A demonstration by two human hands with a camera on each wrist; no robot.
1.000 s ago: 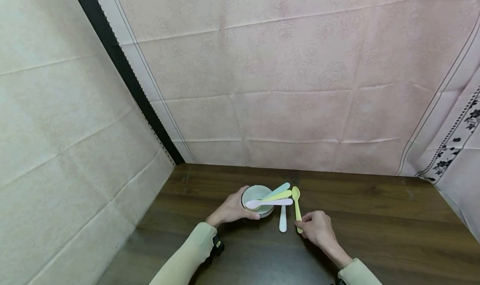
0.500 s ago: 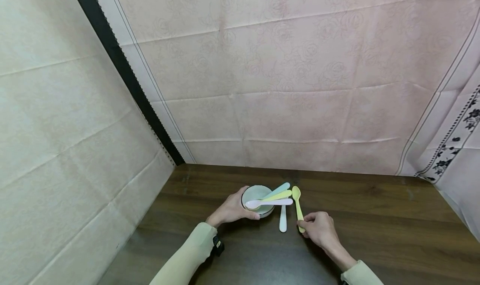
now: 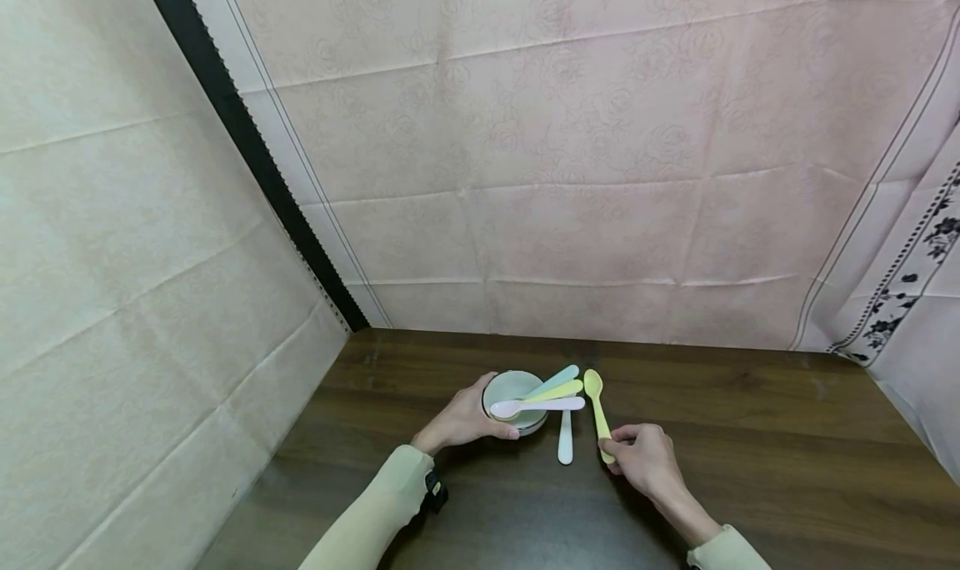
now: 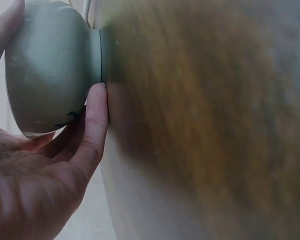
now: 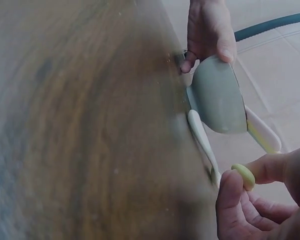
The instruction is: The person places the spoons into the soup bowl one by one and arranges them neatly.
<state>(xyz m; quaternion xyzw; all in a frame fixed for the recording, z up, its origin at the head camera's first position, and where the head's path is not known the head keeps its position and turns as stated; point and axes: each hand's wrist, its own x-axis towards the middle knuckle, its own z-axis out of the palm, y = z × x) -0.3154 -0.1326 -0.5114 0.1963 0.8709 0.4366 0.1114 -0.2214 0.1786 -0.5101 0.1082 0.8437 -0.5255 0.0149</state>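
Observation:
A pale green bowl (image 3: 512,383) stands on the table, and my left hand (image 3: 467,416) grips its side. In the left wrist view, the thumb lies high on the bowl's wall (image 4: 47,65) and a fingertip touches near its foot. A light blue spoon (image 3: 561,377), a yellow spoon (image 3: 567,390) and a pale lilac spoon (image 3: 551,404) rest in or across the bowl, handles pointing right. My right hand (image 3: 643,460) pinches the handle end of another yellow spoon (image 3: 595,389), its scoop pointing away from me. That handle's end (image 5: 244,176) shows between thumb and fingers in the right wrist view.
A whitish-blue spoon (image 3: 566,443) lies on the dark wooden table (image 3: 750,437) between the bowl and my right hand, its far end hidden under the other handles. Patterned cloth (image 3: 585,178) hangs behind the table, with more cloth (image 3: 135,303) at the left.
My right hand has shifted slightly to the right with the yellow spoon's handle, so the spoon slants a little more. My left hand and the bowl stay in place.

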